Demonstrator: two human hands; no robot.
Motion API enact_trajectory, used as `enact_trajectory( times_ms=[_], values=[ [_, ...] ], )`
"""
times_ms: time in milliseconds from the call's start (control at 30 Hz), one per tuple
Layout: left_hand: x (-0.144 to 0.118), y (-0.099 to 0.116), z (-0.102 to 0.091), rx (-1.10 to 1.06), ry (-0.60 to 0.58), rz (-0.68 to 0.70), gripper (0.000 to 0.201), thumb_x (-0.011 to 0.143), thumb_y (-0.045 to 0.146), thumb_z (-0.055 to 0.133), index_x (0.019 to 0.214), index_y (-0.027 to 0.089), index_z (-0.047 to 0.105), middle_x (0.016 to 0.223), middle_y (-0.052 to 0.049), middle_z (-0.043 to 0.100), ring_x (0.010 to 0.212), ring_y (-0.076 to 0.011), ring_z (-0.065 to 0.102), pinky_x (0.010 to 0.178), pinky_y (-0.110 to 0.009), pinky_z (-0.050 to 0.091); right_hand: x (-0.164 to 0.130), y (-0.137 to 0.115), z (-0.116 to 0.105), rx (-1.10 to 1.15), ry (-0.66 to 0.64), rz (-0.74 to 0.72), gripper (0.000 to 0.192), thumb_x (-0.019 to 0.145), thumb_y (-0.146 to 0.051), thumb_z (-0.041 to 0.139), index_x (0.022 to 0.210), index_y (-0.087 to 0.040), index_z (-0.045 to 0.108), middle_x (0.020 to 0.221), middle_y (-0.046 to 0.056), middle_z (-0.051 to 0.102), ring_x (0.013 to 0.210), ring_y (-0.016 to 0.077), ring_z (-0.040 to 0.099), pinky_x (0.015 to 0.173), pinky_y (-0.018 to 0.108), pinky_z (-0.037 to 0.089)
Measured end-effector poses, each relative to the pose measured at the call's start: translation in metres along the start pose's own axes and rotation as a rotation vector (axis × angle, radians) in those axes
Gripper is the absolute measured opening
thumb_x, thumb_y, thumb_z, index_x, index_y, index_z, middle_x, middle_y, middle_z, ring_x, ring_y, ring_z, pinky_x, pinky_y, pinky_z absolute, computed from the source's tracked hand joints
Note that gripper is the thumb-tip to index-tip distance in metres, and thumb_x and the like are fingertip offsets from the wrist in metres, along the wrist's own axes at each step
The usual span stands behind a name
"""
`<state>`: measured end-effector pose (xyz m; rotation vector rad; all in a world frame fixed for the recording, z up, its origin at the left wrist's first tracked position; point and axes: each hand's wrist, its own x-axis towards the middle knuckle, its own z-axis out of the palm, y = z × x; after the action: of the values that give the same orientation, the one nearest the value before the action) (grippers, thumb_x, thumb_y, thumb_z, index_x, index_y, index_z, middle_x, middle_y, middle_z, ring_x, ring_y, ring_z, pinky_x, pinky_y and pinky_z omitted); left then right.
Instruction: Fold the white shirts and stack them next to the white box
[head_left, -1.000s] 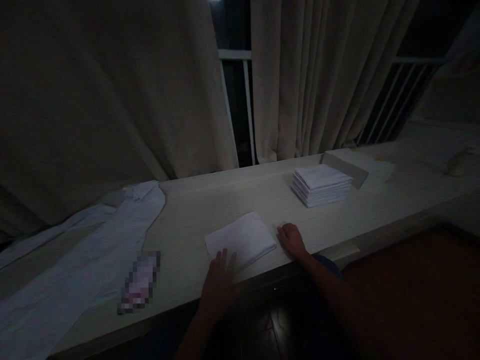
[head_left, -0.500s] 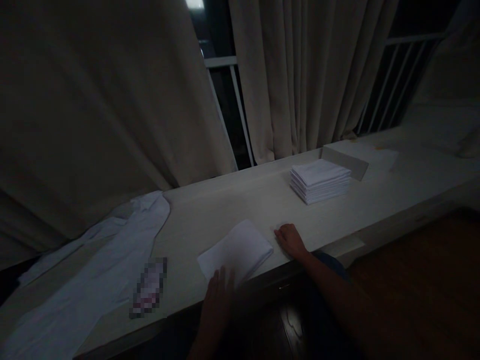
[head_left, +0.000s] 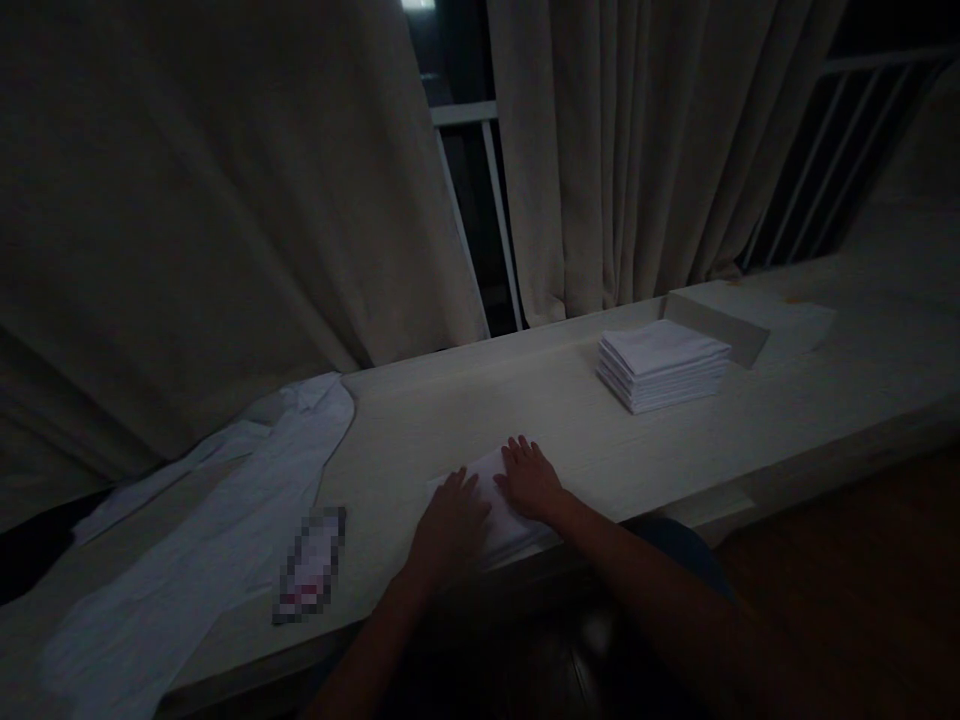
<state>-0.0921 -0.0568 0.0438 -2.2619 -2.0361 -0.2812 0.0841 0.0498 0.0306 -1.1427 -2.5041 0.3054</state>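
A folded white cloth (head_left: 504, 527) lies near the front edge of the pale tabletop (head_left: 420, 420). My left hand (head_left: 452, 520) rests on its left part, fingers stretched out and slightly apart. On the right part lies my right hand (head_left: 529, 477), also open and flat, its fingers pointing to the far side. Both palms press from above, and neither hand grips the cloth. The hands hide much of it. Farther back to the right stands a neat stack of folded white cloths (head_left: 661, 365).
Loose white cloth (head_left: 202, 560) spreads over the left end of the table, with a blurred-out phone-like object (head_left: 309, 565) beside it. Behind the stack lies an open white box or folder (head_left: 720, 325). Beige curtains (head_left: 585, 160) hang along the back edge.
My right hand has moved left from the bare table onto the folded cloth and opened out. My left hand has slid forward, farther onto the cloth. The view has shifted slightly.
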Motion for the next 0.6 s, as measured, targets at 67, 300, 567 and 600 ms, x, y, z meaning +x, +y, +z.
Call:
enact_trajectory(
  times_ms=[67, 300, 567, 600],
  values=[
    [0.016, 0.005, 0.010, 0.002, -0.023, -0.091, 0.062, 0.091, 0.057, 0.036, 0.143, 0.023, 0.041, 0.153, -0.014, 0.033, 0.141, -0.0347, 0.028, 0.109, -0.056, 0.028, 0.005, 0.000, 0.010, -0.020, -0.076, -0.010, 0.066, 0.094, -0.058, 0.034, 0.146, -0.017, 0.039, 0.155, 0.013, 0.024, 0.144, 0.0340, 0.013, 0.114, 0.055, 0.008],
    [0.007, 0.003, 0.053, 0.002, -0.016, -0.171, 0.071, 0.086, 0.068, 0.036, 0.146, 0.032, 0.033, 0.155, -0.012, 0.028, 0.142, -0.0394, 0.022, 0.110, -0.060, 0.018, -0.008, 0.012, 0.031, -0.034, -0.057, -0.053, 0.065, 0.093, -0.064, 0.028, 0.148, -0.029, 0.034, 0.158, 0.006, 0.019, 0.145, 0.0331, 0.007, 0.114, 0.057, -0.002],
    [0.009, 0.004, 0.051, 0.003, -0.008, -0.182, 0.072, 0.084, 0.070, 0.036, 0.145, 0.031, 0.036, 0.153, -0.013, 0.034, 0.140, -0.0398, 0.027, 0.110, -0.060, 0.017, -0.007, 0.008, 0.028, -0.052, -0.082, -0.039, 0.065, 0.093, -0.064, 0.029, 0.147, -0.028, 0.037, 0.157, 0.007, 0.021, 0.145, 0.0337, 0.009, 0.114, 0.057, -0.001],
    [0.009, 0.004, 0.051, -0.001, -0.005, -0.180, 0.072, 0.084, 0.070, 0.035, 0.145, 0.030, 0.037, 0.153, -0.014, 0.033, 0.140, -0.0404, 0.028, 0.110, -0.060, 0.017, -0.007, 0.008, 0.027, -0.058, -0.079, -0.037, 0.065, 0.093, -0.064, 0.029, 0.147, -0.028, 0.037, 0.157, 0.007, 0.021, 0.145, 0.0335, 0.009, 0.114, 0.057, -0.001]
  ],
)
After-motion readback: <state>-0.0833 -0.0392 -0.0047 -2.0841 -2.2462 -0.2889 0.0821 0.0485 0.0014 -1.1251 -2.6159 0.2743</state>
